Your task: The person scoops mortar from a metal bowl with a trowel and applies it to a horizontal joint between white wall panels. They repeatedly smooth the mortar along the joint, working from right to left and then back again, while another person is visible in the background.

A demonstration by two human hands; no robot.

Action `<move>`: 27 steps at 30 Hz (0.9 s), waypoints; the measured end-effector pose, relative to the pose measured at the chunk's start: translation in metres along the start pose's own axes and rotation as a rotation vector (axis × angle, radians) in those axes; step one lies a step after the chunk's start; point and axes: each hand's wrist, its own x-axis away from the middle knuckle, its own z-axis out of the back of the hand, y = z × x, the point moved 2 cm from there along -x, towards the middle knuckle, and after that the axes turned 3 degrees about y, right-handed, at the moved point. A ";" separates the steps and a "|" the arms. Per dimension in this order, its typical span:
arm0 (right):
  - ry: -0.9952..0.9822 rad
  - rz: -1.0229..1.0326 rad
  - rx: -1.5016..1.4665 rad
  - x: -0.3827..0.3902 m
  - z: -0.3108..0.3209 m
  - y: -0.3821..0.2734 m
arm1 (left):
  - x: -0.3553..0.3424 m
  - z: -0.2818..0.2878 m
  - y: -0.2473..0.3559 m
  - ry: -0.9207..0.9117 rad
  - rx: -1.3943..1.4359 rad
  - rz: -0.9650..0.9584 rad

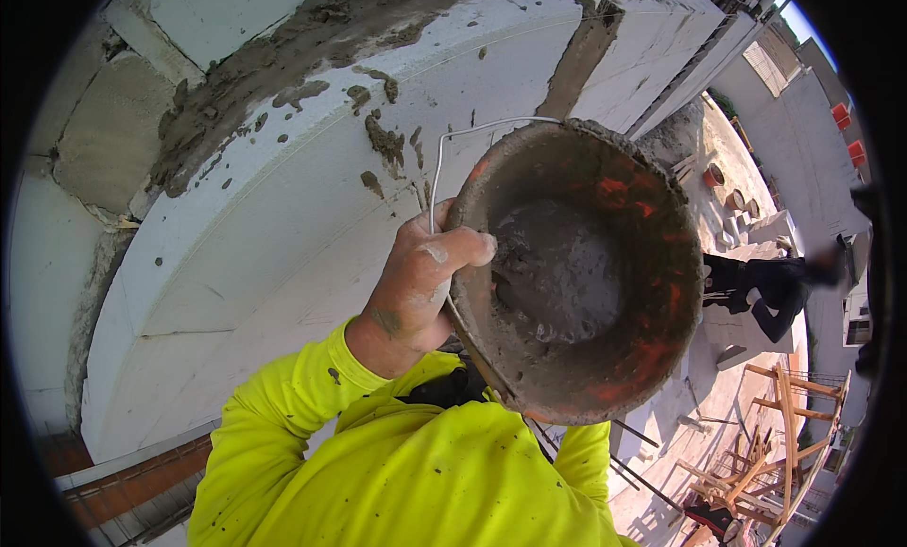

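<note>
My left hand [416, 282] is closed on the rim of a round bucket [652, 358], with the thumb hooked over the inside edge. Grey mortar coats the bucket's walls, and patches of orange show through. Wet mortar [557, 273] lies at the bottom. The bucket's thin wire handle [440, 164] rises beside my fingers and curves over to the far rim. Grey smears mark my thumb and wrist. Of my right arm only a yellow sleeve [586, 457] shows below the bucket; the hand itself is hidden.
A curved white block wall [283, 226] with mortar smeared [312, 46] along its top runs on the left and ahead. Far below on the right are a person in dark clothes [779, 287], wooden frames [784, 434], several buckets [713, 176] and rebar rods [642, 486].
</note>
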 end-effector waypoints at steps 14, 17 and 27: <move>0.210 -0.129 0.204 0.025 0.029 0.038 | 0.079 -0.010 0.071 0.159 -0.962 -0.629; 0.159 -0.111 0.260 0.031 0.006 0.033 | 0.093 -0.009 0.072 0.134 -0.825 -0.917; -0.299 0.125 0.390 0.067 -0.160 -0.015 | 0.146 -0.041 0.060 -0.247 -1.357 -1.649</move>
